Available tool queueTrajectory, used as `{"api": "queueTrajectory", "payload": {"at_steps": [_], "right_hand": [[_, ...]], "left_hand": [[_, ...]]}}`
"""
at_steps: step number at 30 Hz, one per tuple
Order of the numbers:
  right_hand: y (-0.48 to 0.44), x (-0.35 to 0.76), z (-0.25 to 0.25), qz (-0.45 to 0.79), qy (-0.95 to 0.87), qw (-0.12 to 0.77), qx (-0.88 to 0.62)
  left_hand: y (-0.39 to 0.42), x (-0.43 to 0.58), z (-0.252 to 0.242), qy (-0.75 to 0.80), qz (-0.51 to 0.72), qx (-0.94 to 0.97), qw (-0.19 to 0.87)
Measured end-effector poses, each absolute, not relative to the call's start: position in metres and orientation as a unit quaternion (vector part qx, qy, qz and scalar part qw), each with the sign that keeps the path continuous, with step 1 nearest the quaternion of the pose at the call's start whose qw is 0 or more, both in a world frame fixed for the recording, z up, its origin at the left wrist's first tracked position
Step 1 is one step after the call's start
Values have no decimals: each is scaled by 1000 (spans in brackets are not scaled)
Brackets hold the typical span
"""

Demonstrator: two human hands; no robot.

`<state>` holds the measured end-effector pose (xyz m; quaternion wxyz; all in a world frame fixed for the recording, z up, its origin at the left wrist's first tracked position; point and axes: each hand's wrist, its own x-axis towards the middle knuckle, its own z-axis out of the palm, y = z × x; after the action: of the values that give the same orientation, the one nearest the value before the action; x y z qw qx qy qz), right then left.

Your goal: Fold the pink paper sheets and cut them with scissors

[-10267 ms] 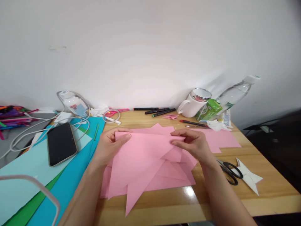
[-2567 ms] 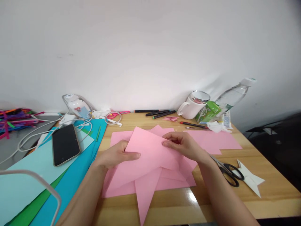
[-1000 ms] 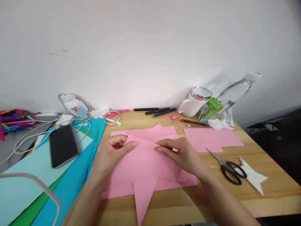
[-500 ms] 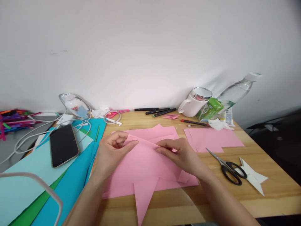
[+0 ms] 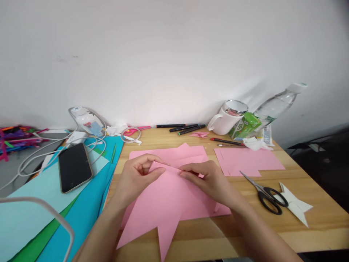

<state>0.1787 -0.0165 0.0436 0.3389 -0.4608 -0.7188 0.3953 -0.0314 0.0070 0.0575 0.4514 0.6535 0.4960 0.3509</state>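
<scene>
A folded pink paper sheet (image 5: 166,196) lies over other pink sheets (image 5: 191,153) on the wooden desk (image 5: 313,229). My left hand (image 5: 136,176) pinches the top fold edge of the sheet between thumb and fingers. My right hand (image 5: 207,180) pinches the same fold edge just to the right, fingertips close to the left hand's. A long pointed flap of the sheet hangs toward the desk's front edge.
Black-handled scissors (image 5: 265,193) and a white folded paper star (image 5: 296,207) lie at the right. More pink paper (image 5: 249,162), markers (image 5: 185,128), a white mug (image 5: 227,118), a carton and a bottle (image 5: 275,107) stand at the back. A phone (image 5: 74,166) rests on blue and green sheets (image 5: 40,203) with cables at the left.
My two hands have drawn closer together along the fold edge. The sheet's lower left corner has swung out toward the front edge. The view shifted slightly.
</scene>
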Motion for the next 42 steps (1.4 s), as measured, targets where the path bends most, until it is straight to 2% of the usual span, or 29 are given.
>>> {"api": "queueTrajectory", "payload": {"at_steps": [10,31,42], "right_hand": [[-17,179,43,394,-720,337,-462],[-17,178,42,392,-726,321,-466],[-21,171,46,396,-728,300,-473]], "left_hand": [[7,-33,58,484,350,634,492],[7,-31,55,502,361,597,511],[4,-25,58,493,330,600,536]]}}
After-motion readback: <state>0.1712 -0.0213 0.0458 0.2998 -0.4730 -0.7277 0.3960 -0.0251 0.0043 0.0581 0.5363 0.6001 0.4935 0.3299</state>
